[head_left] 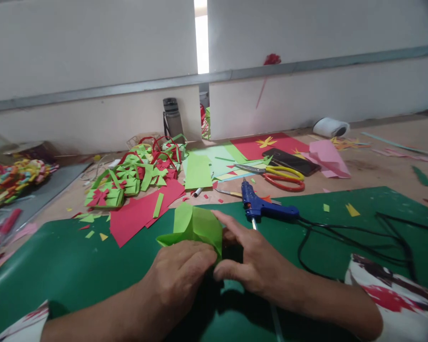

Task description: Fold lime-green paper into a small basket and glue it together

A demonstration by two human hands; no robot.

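Observation:
A folded piece of light green paper (201, 222) stands up between my two hands above the dark green mat, its flaps spread at the top and left. My left hand (181, 270) is closed on its near side, with the fingertips hidden behind the paper and knuckles. My right hand (248, 254) grips the paper's right edge, thumb in front and forefinger along the upper side. Just beyond my right hand lies a blue hot glue gun (258, 204) with a glue stick in its back end.
Red sheets (135, 216) and several small green paper baskets (107, 190) lie at the left. Scissors (283, 176), a phone (292, 160) and a pink sheet (330, 159) are behind the glue gun. A bottle (173, 118) stands by the wall. A black cord (356, 244) loops at right.

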